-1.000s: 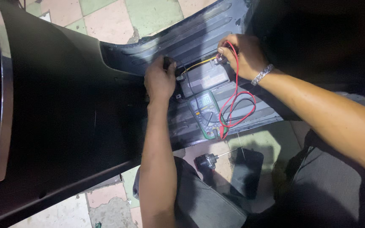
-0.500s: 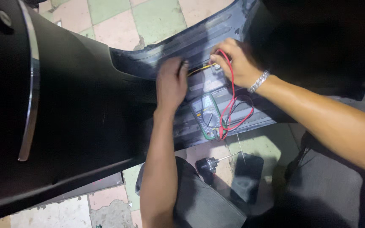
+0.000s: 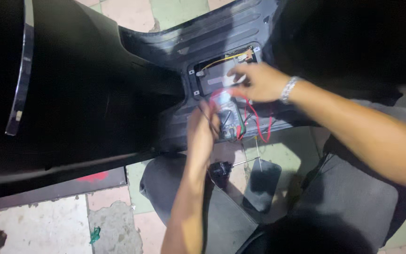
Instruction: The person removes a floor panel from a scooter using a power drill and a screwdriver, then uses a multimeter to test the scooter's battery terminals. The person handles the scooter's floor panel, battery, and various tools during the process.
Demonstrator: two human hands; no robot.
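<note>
Multimeter point(image 3: 230, 117) at the centre of the work: lies flat on the grey floorboard point(image 3: 175, 124) of a black scooter point(image 3: 81, 94), with a red lead point(image 3: 261, 124) looping off its right side. Just above the multimeter, an open compartment point(image 3: 198, 80) in the floorboard, with a battery point(image 3: 217, 77) inside and a yellow wire point(image 3: 222, 59) along the far edge.

Left hand point(image 3: 202, 134) against the left edge of the multimeter, fingers curled toward it, a thin dark lead beside them (cannot tell if really clamped on the case or only resting there). Right hand point(image 3: 257, 82) above and right of the multimeter, over the battery, fingers drawn together and pointing left; much blur here, so cannot tell whether pinched on the red lead or on nothing. Silver bracelet point(image 3: 287, 89) on that wrist.

Below the multimeter, on the tile floor point(image 3: 38, 226): a black-handled screwdriver point(image 3: 222, 170), and just right of it a dark flat cover point(image 3: 261, 183), well apart from the compartment. Far down and left of the multimeter, a small green scrap point(image 3: 95, 234).

Probably the step of bringing the leads to the battery terminals, with the cover already off. Seemingly calls next for a steady tip on each terminal (red and dark not mixed), and for keeping the multimeter still and its face readable.
</note>
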